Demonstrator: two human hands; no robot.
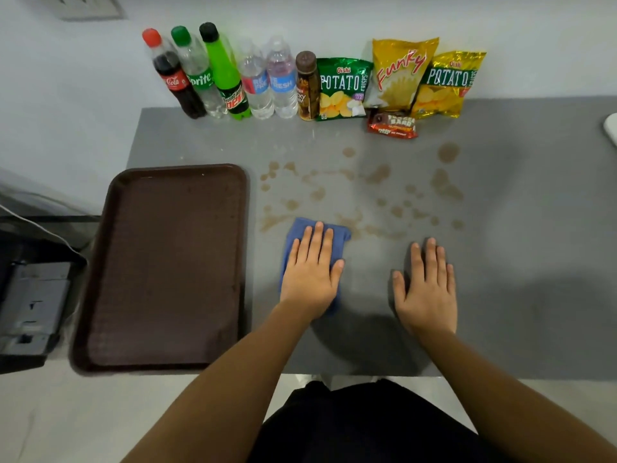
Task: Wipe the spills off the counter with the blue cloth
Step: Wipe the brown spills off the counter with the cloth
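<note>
Blue cloth (337, 236) lies flat under the left hand (310, 274), fingers spread; the right hand (427, 289) rests flat and spread on bare grey counter (534, 262). Brown spills (377, 175) dot the surface beyond, brown tray (167, 265) to the left, bottles (233, 75) and snack bags (404, 75) along the wall.

Blue cloth (337, 235), grey tabletop (500, 295) with tan-brown spills (377, 175), dark brown tray (167, 265) with a seemingly fine dotted texture. Bottle caps: red (152, 36), green (180, 35), black (208, 31).
</note>
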